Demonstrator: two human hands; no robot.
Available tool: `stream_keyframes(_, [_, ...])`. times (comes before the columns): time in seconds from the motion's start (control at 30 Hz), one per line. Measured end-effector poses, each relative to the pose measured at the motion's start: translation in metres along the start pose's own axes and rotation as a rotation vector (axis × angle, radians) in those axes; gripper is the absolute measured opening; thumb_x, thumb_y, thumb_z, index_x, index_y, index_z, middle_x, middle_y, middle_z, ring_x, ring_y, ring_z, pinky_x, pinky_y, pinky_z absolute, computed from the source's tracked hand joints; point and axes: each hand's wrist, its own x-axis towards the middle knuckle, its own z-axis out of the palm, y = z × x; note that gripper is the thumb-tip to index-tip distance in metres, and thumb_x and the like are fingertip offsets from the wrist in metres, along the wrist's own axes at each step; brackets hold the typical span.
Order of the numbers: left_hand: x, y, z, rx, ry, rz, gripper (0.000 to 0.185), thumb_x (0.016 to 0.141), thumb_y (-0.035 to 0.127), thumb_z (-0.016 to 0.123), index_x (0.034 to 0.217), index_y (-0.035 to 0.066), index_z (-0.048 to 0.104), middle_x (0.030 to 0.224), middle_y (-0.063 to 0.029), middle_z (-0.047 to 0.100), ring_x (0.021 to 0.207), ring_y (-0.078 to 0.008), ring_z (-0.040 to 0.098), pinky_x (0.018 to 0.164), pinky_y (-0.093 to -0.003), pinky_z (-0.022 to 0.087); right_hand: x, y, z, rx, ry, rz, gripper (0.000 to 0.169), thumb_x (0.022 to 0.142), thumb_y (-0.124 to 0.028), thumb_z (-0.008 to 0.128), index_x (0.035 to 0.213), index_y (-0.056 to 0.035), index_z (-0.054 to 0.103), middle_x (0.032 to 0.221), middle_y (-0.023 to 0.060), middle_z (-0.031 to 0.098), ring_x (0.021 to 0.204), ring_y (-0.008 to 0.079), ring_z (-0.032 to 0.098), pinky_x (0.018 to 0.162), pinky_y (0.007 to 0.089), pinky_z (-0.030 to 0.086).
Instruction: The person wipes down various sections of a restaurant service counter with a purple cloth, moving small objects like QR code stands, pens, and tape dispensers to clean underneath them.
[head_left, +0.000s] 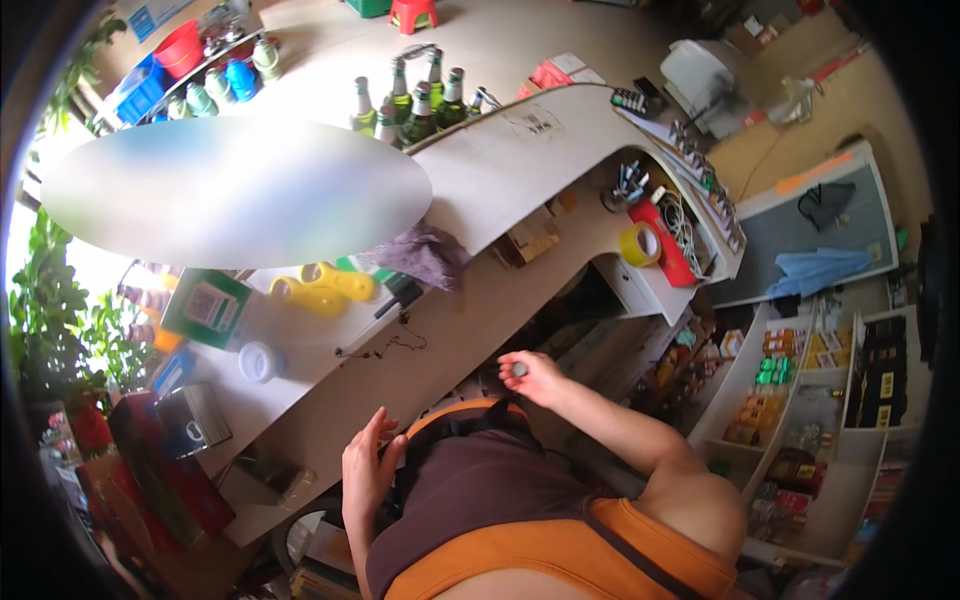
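Observation:
My right hand (534, 381) has its fingers curled around a small round grey object, perhaps a coin (518, 370), in front of the desk's edge. My left hand (367, 454) hangs beside my apron (480, 480), fingers apart and nothing in it. Before me runs a white two-level counter (517, 161). On it lie a crumpled purple cloth (429, 255), yellow plastic items (324, 289) and a white roll or lid (257, 362). A thin dark chain or cord (386, 346) hangs along the step between the levels. Neither hand touches the counter.
Green glass bottles (420, 112) stand behind the counter. At the right end are yellow tape (640, 244), a pen holder (624, 191) and white cables (679, 232). Shelves of packaged goods (780, 420) line my right. A green stand with a printed code (206, 307) is at left. A blurred oval hides part of the view.

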Motion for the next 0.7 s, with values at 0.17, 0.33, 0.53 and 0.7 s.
stream_keyframes(0.17, [-0.003,0.0,0.006,0.088,-0.17,-0.054,0.052,0.087,0.017,0.072,0.133,0.0,0.054,0.112,-0.018,0.069,0.101,-0.0295,0.068,0.088,-0.0391,0.053,0.076,-0.003,-0.141,0.229,0.478,-0.008,0.014,0.087,-0.015,0.063,0.091,-0.0031,0.056,0.08,0.0115,0.058,0.072,0.0233,0.063,0.058,0.0318,0.056])
stream_keyframes(0.33, [0.012,0.02,0.004,0.126,-0.174,-0.01,0.052,0.086,0.017,0.072,0.132,0.0,0.054,0.116,-0.0177,0.067,0.104,-0.0314,0.066,0.091,-0.0385,0.052,0.153,-0.026,-0.201,-0.098,0.624,0.036,0.069,0.093,-0.057,0.055,0.136,-0.0036,0.044,0.131,0.0284,0.05,0.103,0.0503,0.061,0.089,0.0547,0.053])
stream_keyframes(0.53, [0.006,0.013,0.009,0.154,-0.05,0.001,0.052,0.087,0.017,0.072,0.134,0.004,0.054,0.116,-0.0172,0.067,0.106,-0.0306,0.066,0.091,-0.0385,0.052,0.101,-0.062,-0.074,-0.608,0.488,-0.783,0.02,0.099,-0.018,0.055,0.112,-0.0048,0.063,0.089,0.0049,0.067,0.072,0.0121,0.064,0.058,0.0244,0.051])
stream_keyframes(0.7, [-0.001,0.016,0.021,0.116,-0.001,-0.039,0.051,0.09,0.021,0.07,0.135,0.004,0.054,0.118,-0.0189,0.065,0.11,-0.0322,0.064,0.093,-0.0383,0.051,-0.033,-0.09,0.133,-0.885,-0.23,-1.431,0.012,0.09,-0.001,0.063,0.101,-0.0016,0.066,0.087,0.0106,0.07,0.08,0.0204,0.071,0.068,0.0305,0.055])
